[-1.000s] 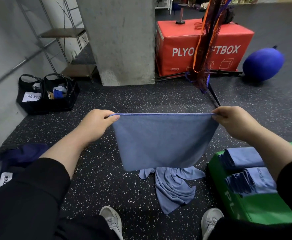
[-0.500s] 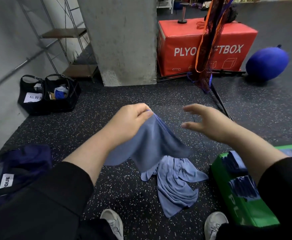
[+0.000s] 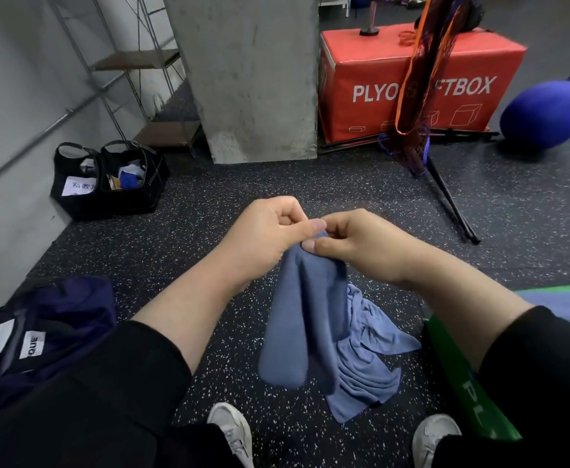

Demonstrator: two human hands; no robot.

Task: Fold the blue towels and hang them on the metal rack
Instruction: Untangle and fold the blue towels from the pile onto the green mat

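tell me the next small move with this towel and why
Probably slide the right hand down the hanging towel to square its edges. Both hands, left too, pinch its top together, and the halves hang loosely doubled, uneven at the bottom.

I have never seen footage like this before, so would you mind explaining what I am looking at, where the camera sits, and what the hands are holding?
There is no machine here: a person wears a wide-angle camera on the head, looking down at their own arms. The left hand and right hand meet and together pinch the top of a folded blue towel, which hangs down between them. Beneath it, on the speckled black rubber floor, lies a crumpled lighter blue towel. The person's white shoes show at the bottom. A green padded box sits at the right, a red padded box behind, and black bags by the wall.
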